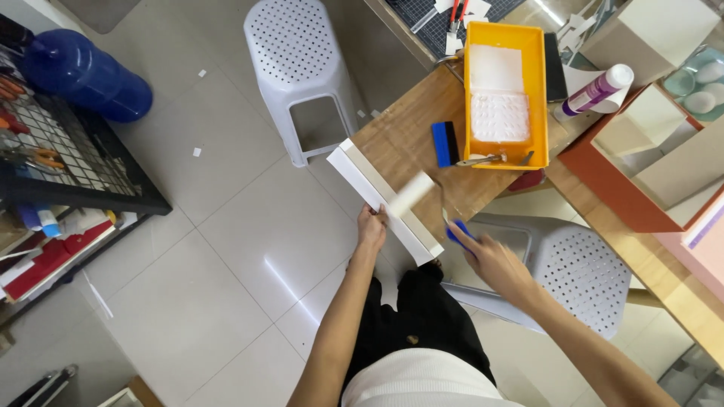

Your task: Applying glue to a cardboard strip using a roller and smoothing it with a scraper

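One long white board strip (pixel 385 197) is laid slantwise over the corner of the wooden table (pixel 400 139), its near end overhanging the edge. It is steadied by the left hand (pixel 371 228), whose fingers are curled against its near side. One paint roller (pixel 412 194), white-sleeved and blue-handled, is rested across the strip; its handle is gripped in the closed right hand (pixel 486 256).

One orange paint tray (pixel 504 94) is set on the table beyond the strip; white paint or glue is held in it, and the ribbed ramp is coated white. One blue-and-black squeegee (pixel 445 143) is placed just left of the tray. One white bottle with a purple label (pixel 597 90) is laid tilted to the tray's right.

Two white perforated plastic stools are counted: one (pixel 300 64) on the tiled floor left of the table, one (pixel 562 260) under the right arm. One blue water jug (pixel 84 71) is laid on the floor at upper left, beside one black wire-grid rack (pixel 72 151) on which hand tools are held. One open orange-walled box (pixel 630 162) with pale panels inside is stood at right.
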